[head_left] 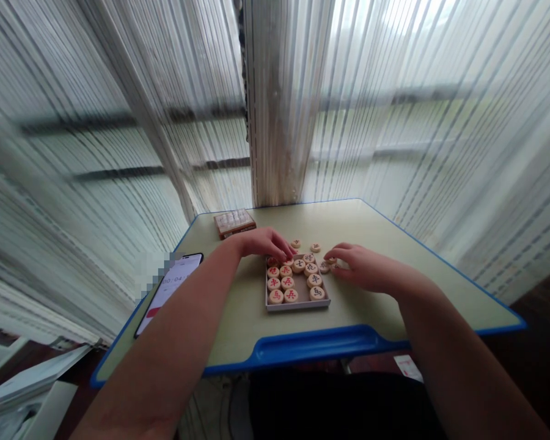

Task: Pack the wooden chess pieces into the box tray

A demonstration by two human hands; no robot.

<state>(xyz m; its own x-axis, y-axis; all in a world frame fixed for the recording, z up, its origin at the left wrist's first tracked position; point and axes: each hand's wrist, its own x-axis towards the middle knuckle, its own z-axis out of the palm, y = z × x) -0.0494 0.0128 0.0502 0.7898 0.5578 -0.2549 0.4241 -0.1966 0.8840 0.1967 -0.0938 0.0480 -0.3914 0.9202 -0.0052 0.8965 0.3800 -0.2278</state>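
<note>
A shallow white-rimmed box (pixel 297 307) on the table holds rows of round wooden Chinese chess pieces. Red-marked ones, such as this Chinese chess piece (pixel 291 296), fill the left columns. Dark-marked ones, such as this horse piece (pixel 317 293), stand along the right side and far end. My left hand (pixel 268 242) reaches over the far left corner, its bent fingers closed together on a Chinese chess piece (pixel 288 261) there. Right of the box, my right hand (pixel 355 264) has thumb and fingers apart, fingertips at a few loose pieces (pixel 324 267). Its fingers partly hide them.
Two more loose pieces, one of them this piece (pixel 315 247), lie beyond the box. A brown patterned box (pixel 234 222) sits at the far left. A phone (pixel 176 284) showing a timer lies near the left edge. The table (pixel 376 226) has a blue rim, with curtains behind.
</note>
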